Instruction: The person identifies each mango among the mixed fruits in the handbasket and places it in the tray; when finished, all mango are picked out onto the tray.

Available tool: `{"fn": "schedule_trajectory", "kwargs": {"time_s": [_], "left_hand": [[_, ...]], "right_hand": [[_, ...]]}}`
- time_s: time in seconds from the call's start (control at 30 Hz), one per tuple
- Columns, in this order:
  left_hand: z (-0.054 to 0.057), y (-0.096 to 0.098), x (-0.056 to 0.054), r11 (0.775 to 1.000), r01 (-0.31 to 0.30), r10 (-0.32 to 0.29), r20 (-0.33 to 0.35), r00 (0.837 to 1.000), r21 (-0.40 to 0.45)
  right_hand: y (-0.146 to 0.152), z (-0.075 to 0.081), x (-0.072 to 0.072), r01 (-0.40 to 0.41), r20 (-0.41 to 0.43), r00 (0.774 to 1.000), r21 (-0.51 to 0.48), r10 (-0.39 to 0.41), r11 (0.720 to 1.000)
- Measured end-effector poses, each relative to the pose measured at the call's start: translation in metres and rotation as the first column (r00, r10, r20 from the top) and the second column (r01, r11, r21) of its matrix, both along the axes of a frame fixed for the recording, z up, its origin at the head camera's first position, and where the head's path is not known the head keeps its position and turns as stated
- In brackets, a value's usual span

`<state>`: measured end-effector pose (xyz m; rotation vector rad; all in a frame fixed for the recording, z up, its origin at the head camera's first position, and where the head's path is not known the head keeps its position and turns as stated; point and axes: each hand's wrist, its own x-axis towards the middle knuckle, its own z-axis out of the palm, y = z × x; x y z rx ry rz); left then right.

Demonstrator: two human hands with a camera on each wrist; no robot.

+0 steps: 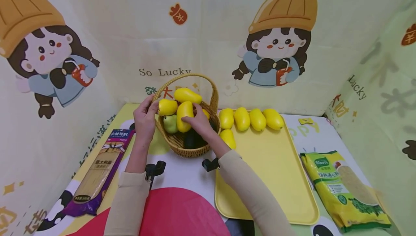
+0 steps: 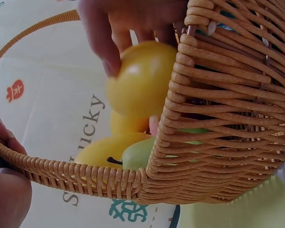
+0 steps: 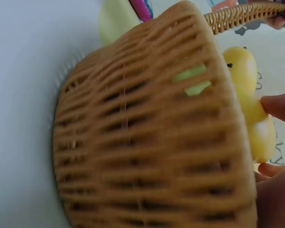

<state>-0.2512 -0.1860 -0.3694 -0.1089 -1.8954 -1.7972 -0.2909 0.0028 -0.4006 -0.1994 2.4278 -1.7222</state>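
My left hand (image 1: 145, 118) grips the handle (image 2: 76, 178) of a wicker basket (image 1: 191, 153) on its left side. The right hand (image 1: 203, 122) pinches a yellow mango (image 1: 185, 116) between thumb and fingers, over the basket's opening. Around it in the basket are two more mangoes, one at the back (image 1: 187, 95) and one by the left rim (image 1: 167, 107). Below them sit a green pear (image 1: 170, 124) and a dark fruit or vegetable (image 1: 193, 139), partly covered by the right hand. In the right wrist view, the basket wall (image 3: 152, 118) hides most of the contents.
A yellow tray (image 1: 269, 178) lies right of the basket, with several mangoes (image 1: 242, 119) along its back and left edges. A purple pasta pack (image 1: 100, 171) lies at the left, a yellow-green Knorr bag (image 1: 346, 189) at the right. Behind stands a printed cloth backdrop.
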Motion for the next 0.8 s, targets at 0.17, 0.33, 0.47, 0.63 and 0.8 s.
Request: {"fn": "schedule_trajectory", "kwargs": {"time_s": [0.17,0.33,0.47,0.63,0.8], "left_hand": [[0.016,0.007,0.014,1.000,0.010,-0.010,0.004,1.000,-0.013],[0.022,0.009,0.019,1.000,0.015,-0.015,0.000,1.000,-0.013],[0.012,0.005,0.009,1.000,0.013,-0.013,-0.007,1.000,-0.001],[0.000,0.000,-0.002,1.000,0.005,-0.005,-0.023,1.000,0.000],[-0.002,0.000,-0.001,1.000,-0.004,0.004,-0.035,0.999,0.006]], "right_hand": [[0.018,0.004,0.006,0.004,-0.046,0.999,-0.026,-0.005,1.000],[0.038,0.012,0.015,-0.016,-0.078,0.997,-0.011,0.015,1.000],[0.054,0.017,0.021,-0.030,-0.093,0.995,0.014,0.031,0.999],[0.073,0.018,0.027,-0.045,-0.104,0.993,0.056,0.051,0.997],[0.089,0.015,0.032,-0.043,-0.100,0.994,0.108,0.053,0.993]]}}
